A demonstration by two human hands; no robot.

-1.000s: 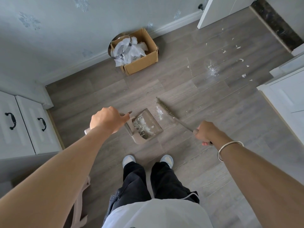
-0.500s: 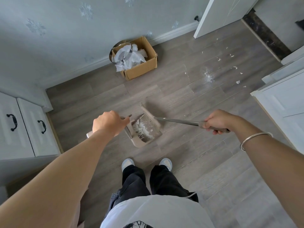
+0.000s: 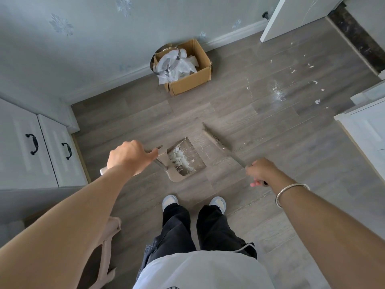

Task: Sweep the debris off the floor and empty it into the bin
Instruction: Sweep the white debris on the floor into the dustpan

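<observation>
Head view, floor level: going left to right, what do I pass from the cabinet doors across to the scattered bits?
white cabinet doors → left hand → dustpan → broom head → right hand → white debris on the floor

Dustpan handle (image 3: 158, 163) mostly hidden by left hand (image 3: 130, 157); bin (image 3: 166, 61) half behind box (image 3: 191, 80).

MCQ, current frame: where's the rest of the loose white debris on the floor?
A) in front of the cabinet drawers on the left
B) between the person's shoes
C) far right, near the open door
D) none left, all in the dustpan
C: white scraps are scattered on the floor at the far right near the door, well beyond the dustpan and the broom.
</observation>
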